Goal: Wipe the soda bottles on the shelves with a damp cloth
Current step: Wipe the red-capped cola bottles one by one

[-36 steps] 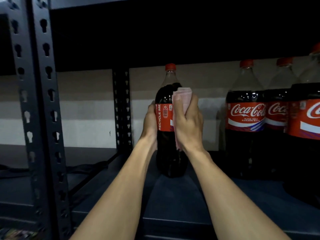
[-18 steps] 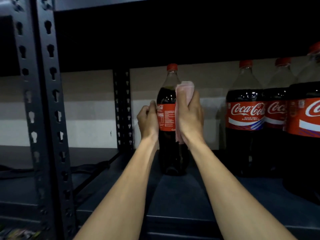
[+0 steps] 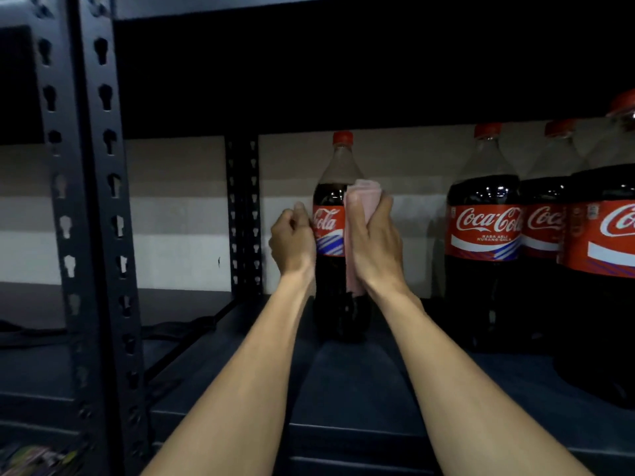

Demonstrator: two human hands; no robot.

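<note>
Our left hand (image 3: pixel 292 240) grips the soda bottle (image 3: pixel 328 228), our right hand (image 3: pixel 376 245) clamps the pink cloth (image 3: pixel 367 195) against its side

Dim, low-contrast frame. Underside of the upper shelf (image 3: pixel 343 73) goes near black; shelf deck (image 3: pixel 343 389) murky. Camera-facing surfaces catch the light: forearms, red labels, pale back wall (image 3: pixel 171 218). Tiny glints on the shoulders of the bottles (image 3: pixel 488 190) at right. Pink cloth (image 3: pixel 366 193) slightly washed out. Left upright (image 3: pixel 86 201) soft, bowed by wide-angle; bottom-left corner smeared.
</note>
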